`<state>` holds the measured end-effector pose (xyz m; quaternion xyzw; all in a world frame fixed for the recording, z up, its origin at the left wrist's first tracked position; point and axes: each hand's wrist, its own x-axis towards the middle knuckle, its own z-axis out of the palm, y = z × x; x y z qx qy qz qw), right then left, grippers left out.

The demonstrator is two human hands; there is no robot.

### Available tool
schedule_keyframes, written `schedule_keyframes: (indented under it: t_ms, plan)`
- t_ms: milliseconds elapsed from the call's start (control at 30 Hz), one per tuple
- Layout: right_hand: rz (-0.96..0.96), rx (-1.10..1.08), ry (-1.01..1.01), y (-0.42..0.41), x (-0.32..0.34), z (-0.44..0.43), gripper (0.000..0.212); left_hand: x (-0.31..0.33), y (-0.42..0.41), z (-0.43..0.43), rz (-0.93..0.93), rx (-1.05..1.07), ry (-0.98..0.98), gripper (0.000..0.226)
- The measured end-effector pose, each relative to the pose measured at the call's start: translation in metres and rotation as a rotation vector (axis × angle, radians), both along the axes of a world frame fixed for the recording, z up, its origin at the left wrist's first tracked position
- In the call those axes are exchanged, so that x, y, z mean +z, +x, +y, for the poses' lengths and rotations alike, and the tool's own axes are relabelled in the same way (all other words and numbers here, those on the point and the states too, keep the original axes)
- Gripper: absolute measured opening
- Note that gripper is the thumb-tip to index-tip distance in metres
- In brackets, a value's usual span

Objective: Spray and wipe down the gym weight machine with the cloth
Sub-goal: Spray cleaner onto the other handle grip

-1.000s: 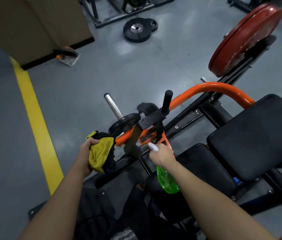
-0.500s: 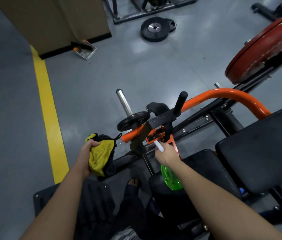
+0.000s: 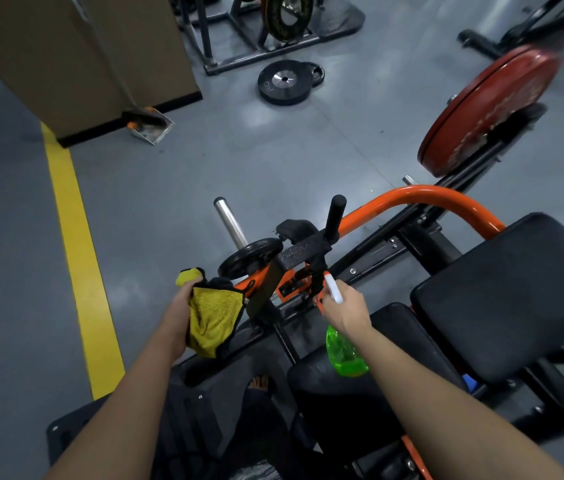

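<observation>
Weight machine (image 3: 422, 196): my right hand (image 3: 346, 310) grips the green spray bottle (image 3: 344, 355) beside its black bracket (image 3: 303, 252); my left hand (image 3: 178, 313) clutches the yellow cloth (image 3: 214, 317).

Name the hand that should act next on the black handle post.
Right, probably: the right hand grips the green spray bottle, nozzle near the handle post; the left hand holds the yellow cloth alongside.

Yellow floor stripe (image 3: 79, 258); loose black plate (image 3: 284, 81); beige pillar (image 3: 76, 57).
</observation>
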<state>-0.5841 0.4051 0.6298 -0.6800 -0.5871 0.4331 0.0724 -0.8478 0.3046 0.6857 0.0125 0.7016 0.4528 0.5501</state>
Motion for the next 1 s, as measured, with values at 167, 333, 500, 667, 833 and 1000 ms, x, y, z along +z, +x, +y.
schedule_keyframes:
  t_ms: [167,333,500,667,833,1000]
  plan:
    - [0.166,-0.136,0.065,0.027,-0.003,-0.012,0.014,0.002,0.012,0.011,0.131,-0.137,-0.078,0.028]
    - [0.156,-0.293,0.089,0.046,-0.013,-0.01,0.017,0.003,0.025,0.022,0.25,-0.278,-0.026,0.015]
    - [0.16,-0.402,0.142,0.063,-0.019,-0.007,0.026,-0.001,0.028,0.032,0.347,-0.34,-0.004,0.033]
    - [0.307,-0.542,0.234,0.084,-0.017,-0.008,0.033,-0.001,0.044,0.042,0.377,-0.437,-0.036,0.021]
    - [0.458,-0.638,0.191,0.106,-0.016,-0.019,0.008,-0.013,0.065,0.057,0.383,-0.534,-0.028,0.016]
    - [0.363,-0.63,0.143,0.142,-0.029,-0.032,0.01,-0.021,0.101,0.072,0.39,-0.67,0.02,0.026]
